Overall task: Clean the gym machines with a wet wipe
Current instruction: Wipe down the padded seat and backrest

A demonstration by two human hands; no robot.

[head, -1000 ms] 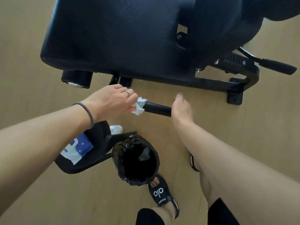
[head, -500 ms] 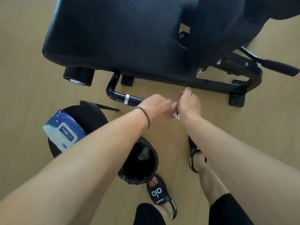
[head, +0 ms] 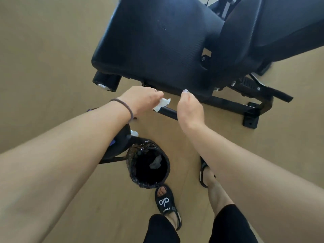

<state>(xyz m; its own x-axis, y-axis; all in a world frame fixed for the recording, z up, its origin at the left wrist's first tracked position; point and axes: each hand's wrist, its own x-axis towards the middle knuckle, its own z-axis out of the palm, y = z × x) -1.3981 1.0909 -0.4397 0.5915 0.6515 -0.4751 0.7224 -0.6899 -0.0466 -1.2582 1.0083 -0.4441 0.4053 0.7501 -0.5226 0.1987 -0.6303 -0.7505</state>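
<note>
Wiping step: left hand [head: 140, 99] pinches crumpled white wet wipe [head: 162, 104] on black tubular handle bar [head: 169, 113], 6 o'clock of padded seat; right hand [head: 190, 111] grips bar's end. Next: probably slide wipe along.

I am looking down into what reads as a gym or home workout room: a black padded bench seat [head: 154, 50] on a black steel frame [head: 233, 106] with a foam roller [head: 106, 82] stands on a bare tan wood-look floor [head: 43, 58], and a small lined trash bin [head: 149, 165] sits near it.
</note>
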